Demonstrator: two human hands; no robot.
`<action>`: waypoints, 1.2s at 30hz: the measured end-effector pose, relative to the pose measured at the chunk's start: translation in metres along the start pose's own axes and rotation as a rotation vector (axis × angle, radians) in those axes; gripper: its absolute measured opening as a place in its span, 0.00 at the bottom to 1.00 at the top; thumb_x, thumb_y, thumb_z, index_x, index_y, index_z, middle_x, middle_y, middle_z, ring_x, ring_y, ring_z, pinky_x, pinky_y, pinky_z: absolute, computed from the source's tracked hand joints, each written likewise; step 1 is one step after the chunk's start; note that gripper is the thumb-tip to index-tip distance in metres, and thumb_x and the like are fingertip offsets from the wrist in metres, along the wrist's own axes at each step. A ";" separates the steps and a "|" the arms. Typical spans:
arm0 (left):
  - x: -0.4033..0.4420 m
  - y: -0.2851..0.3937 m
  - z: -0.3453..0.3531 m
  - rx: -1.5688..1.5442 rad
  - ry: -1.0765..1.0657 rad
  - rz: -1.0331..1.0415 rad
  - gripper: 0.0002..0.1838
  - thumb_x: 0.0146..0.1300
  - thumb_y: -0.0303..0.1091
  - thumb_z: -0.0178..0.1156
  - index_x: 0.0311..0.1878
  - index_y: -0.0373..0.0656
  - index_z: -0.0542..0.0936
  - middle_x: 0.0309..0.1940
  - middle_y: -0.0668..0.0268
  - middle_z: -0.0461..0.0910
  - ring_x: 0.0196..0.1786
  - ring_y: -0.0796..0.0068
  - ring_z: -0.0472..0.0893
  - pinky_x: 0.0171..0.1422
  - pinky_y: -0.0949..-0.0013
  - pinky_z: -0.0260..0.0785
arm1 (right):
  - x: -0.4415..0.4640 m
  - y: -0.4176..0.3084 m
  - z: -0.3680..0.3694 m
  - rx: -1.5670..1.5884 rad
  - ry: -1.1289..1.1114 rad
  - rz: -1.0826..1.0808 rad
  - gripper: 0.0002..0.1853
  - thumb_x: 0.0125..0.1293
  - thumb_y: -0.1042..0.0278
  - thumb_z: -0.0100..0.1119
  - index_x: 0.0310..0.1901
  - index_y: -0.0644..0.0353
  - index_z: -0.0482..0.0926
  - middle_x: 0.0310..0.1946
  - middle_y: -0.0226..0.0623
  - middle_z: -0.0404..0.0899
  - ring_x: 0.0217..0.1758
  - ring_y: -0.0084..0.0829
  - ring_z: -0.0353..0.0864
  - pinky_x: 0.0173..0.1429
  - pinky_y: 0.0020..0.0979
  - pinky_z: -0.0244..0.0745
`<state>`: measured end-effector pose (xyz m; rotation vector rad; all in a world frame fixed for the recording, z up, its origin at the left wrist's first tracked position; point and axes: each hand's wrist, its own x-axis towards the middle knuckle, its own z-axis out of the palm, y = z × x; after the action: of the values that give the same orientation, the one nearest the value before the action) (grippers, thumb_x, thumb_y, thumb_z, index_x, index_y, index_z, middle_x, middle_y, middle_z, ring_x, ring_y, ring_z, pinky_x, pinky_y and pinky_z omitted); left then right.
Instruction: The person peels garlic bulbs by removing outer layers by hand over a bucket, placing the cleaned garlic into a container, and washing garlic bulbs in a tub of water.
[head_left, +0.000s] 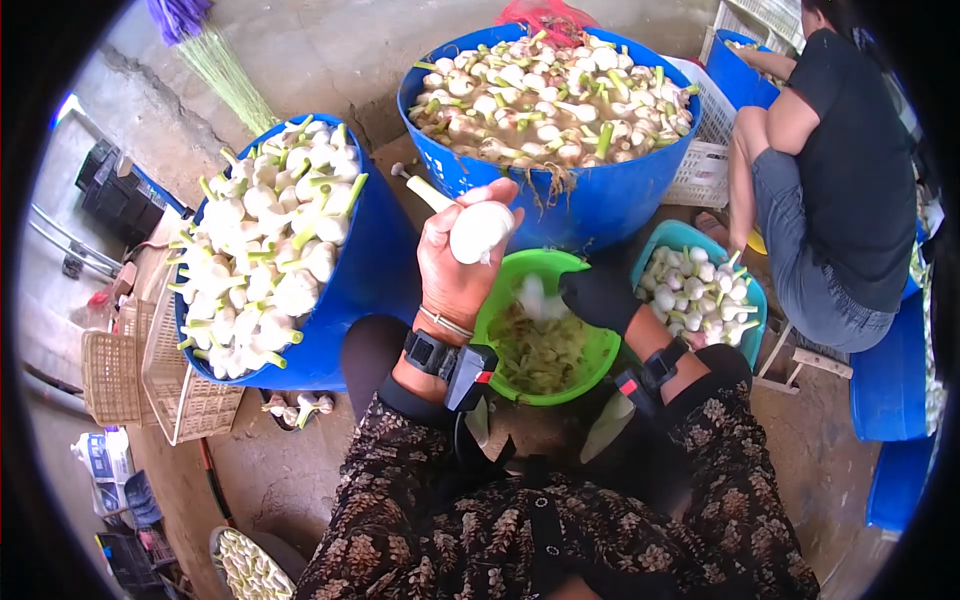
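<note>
Raised between the blue tubs, my left hand [455,265] is closed around a white garlic bulb [482,232] with a pale green stem pointing up and left. My right hand [598,296], in a black glove, hangs over the right side of a bright green basin [603,350]. A blurred whitish thing [540,298] is by its fingertips; whether the hand holds it I cannot tell. Pale peelings [540,350] lie in the basin.
A blue tub [625,205] full of garlic in murky water stands ahead. Another blue tub [385,260], heaped with garlic, leans at left. A teal basin [757,345] of garlic sits at right, near a crouching person [850,170]. Plastic crates [180,400] stand far left.
</note>
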<state>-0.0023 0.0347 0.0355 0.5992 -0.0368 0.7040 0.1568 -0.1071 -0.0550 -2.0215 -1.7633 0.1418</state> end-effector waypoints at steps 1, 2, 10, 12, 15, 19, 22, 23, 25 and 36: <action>-0.002 0.003 0.004 -0.025 0.057 -0.008 0.20 0.62 0.42 0.52 0.49 0.37 0.79 0.53 0.52 0.78 0.62 0.54 0.72 0.70 0.48 0.58 | -0.001 0.003 0.008 -0.106 -0.050 -0.041 0.16 0.57 0.68 0.62 0.49 0.59 0.78 0.37 0.40 0.80 0.36 0.39 0.80 0.40 0.36 0.74; -0.001 0.006 0.004 -0.045 0.077 -0.016 0.20 0.63 0.42 0.51 0.50 0.38 0.78 0.52 0.52 0.79 0.61 0.54 0.72 0.70 0.48 0.58 | 0.003 -0.004 0.000 0.046 0.015 0.011 0.18 0.56 0.67 0.63 0.50 0.57 0.77 0.39 0.40 0.80 0.38 0.40 0.80 0.42 0.37 0.74; -0.003 -0.028 -0.018 -0.128 0.347 -0.201 0.22 0.75 0.48 0.39 0.52 0.40 0.74 0.46 0.59 0.81 0.50 0.60 0.78 0.58 0.55 0.70 | 0.034 -0.090 -0.070 0.070 0.634 -0.296 0.14 0.55 0.66 0.63 0.45 0.55 0.77 0.31 0.40 0.79 0.36 0.42 0.81 0.37 0.40 0.74; -0.005 -0.037 -0.016 -0.131 0.410 -0.200 0.23 0.75 0.48 0.39 0.52 0.39 0.74 0.46 0.59 0.81 0.50 0.60 0.79 0.58 0.56 0.70 | 0.033 -0.085 -0.070 0.010 0.542 -0.370 0.09 0.56 0.66 0.62 0.38 0.55 0.76 0.28 0.39 0.78 0.33 0.43 0.80 0.34 0.42 0.74; -0.007 -0.030 -0.011 -0.075 0.421 -0.223 0.22 0.75 0.47 0.40 0.52 0.38 0.74 0.46 0.58 0.81 0.51 0.58 0.78 0.59 0.57 0.71 | 0.031 -0.077 -0.059 0.025 0.369 -0.339 0.05 0.55 0.68 0.61 0.32 0.58 0.76 0.27 0.38 0.77 0.33 0.43 0.79 0.35 0.43 0.72; -0.001 0.039 0.022 0.096 0.358 0.023 0.21 0.73 0.46 0.42 0.53 0.37 0.74 0.49 0.52 0.78 0.54 0.51 0.77 0.60 0.48 0.71 | 0.026 -0.040 -0.037 0.008 0.124 -0.276 0.09 0.60 0.66 0.58 0.40 0.56 0.80 0.31 0.42 0.80 0.33 0.44 0.80 0.34 0.42 0.73; 0.007 0.121 0.017 0.996 0.303 0.386 0.19 0.73 0.43 0.43 0.55 0.39 0.75 0.47 0.59 0.79 0.49 0.66 0.79 0.55 0.61 0.73 | 0.046 -0.012 -0.041 0.267 0.500 -0.192 0.16 0.61 0.61 0.59 0.49 0.54 0.79 0.34 0.43 0.82 0.35 0.44 0.82 0.37 0.40 0.76; 0.008 0.153 0.017 1.345 0.346 0.509 0.19 0.72 0.42 0.44 0.56 0.39 0.75 0.46 0.62 0.79 0.47 0.72 0.79 0.54 0.66 0.73 | 0.050 -0.019 -0.079 0.210 0.502 0.021 0.16 0.61 0.61 0.60 0.50 0.54 0.79 0.36 0.43 0.82 0.37 0.44 0.82 0.39 0.39 0.77; 0.022 0.233 0.008 1.180 0.421 0.626 0.20 0.71 0.39 0.44 0.56 0.37 0.77 0.43 0.64 0.80 0.44 0.74 0.78 0.54 0.69 0.70 | 0.064 -0.010 -0.133 0.079 0.553 0.232 0.17 0.60 0.60 0.61 0.50 0.54 0.79 0.38 0.45 0.83 0.40 0.45 0.82 0.42 0.39 0.77; 0.006 0.177 0.037 1.404 0.142 0.408 0.11 0.63 0.27 0.59 0.48 0.39 0.80 0.46 0.70 0.78 0.46 0.79 0.75 0.53 0.75 0.67 | 0.136 0.052 -0.169 0.328 0.449 0.079 0.15 0.57 0.62 0.64 0.40 0.65 0.80 0.27 0.41 0.81 0.25 0.30 0.81 0.33 0.32 0.74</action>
<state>-0.1008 0.1254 0.1569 1.9132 0.5236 1.1260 0.2896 -0.0254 0.1040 -1.7216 -1.2901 -0.0013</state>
